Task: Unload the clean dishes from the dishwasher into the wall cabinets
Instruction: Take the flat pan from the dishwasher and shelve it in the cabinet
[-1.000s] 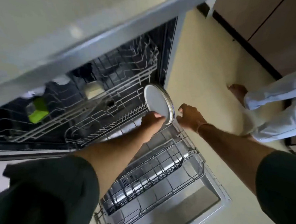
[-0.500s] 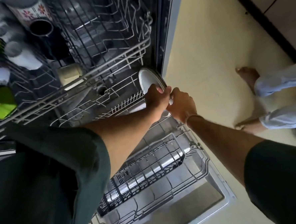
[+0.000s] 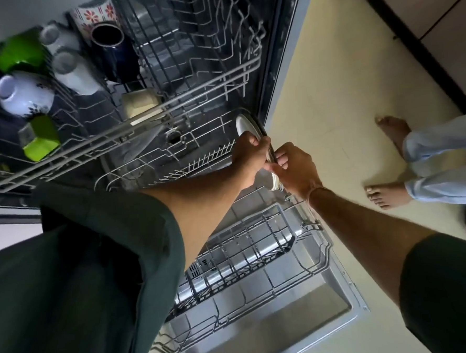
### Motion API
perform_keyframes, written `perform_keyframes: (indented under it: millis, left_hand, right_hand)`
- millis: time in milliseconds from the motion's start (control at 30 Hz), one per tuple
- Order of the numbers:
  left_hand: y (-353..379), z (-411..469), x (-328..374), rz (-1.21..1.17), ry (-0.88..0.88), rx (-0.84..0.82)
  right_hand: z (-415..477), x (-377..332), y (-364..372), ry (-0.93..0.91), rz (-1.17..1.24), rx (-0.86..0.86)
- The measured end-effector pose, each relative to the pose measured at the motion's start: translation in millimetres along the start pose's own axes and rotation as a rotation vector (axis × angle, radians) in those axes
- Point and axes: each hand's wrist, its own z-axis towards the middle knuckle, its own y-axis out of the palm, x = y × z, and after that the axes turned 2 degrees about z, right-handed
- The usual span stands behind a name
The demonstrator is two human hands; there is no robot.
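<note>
Plates (image 3: 245,125) stand on edge at the right end of the lower rack (image 3: 155,178). Left hand (image 3: 248,155) and right hand (image 3: 294,170) both curl round them from either side, so the grip's closed; lifting straight up looks right.

Upper rack (image 3: 194,92), 11 o'clock: cups (image 3: 25,93) mouth-down, white, green, one dark. Lower rack (image 3: 326,255), 6 o'clock, pulled out: plates (image 3: 244,126) on edge, 1 o'clock end.

pale yellow floor (image 3: 330,88), dark plinth strip (image 3: 406,43), beige cabinet fronts (image 3: 434,8) upper right, soft daylight
</note>
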Motion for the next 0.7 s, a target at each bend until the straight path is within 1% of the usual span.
perform_keyframes:
  millis: [200, 333, 433, 500, 600, 700]
  left_hand:
    - [-7, -6, 7, 0.204, 0.092, 0.112]
    - [-6, -11, 8, 0.196, 0.079, 0.144]
    - [-4, -14, 9, 0.263, 0.138, 0.193]
    - [-3, -16, 8, 0.326, 0.17, 0.215]
    - [-1, -21, 3, 0.401, 0.203, 0.242]
    - [0, -26, -2, 0.416, 0.221, 0.257]
  right_hand:
    - [1, 5, -2, -0.023, 0.086, -0.118]
    - [0, 9, -5, -0.014, 0.103, -0.212]
    - [3, 11, -7, -0.012, 0.046, -0.178]
    - [7, 10, -7, -0.022, -0.042, -0.16]
    - [10, 8, -3, -0.117, -0.208, -0.151]
    - [11, 7, -1, -0.169, -0.27, -0.123]
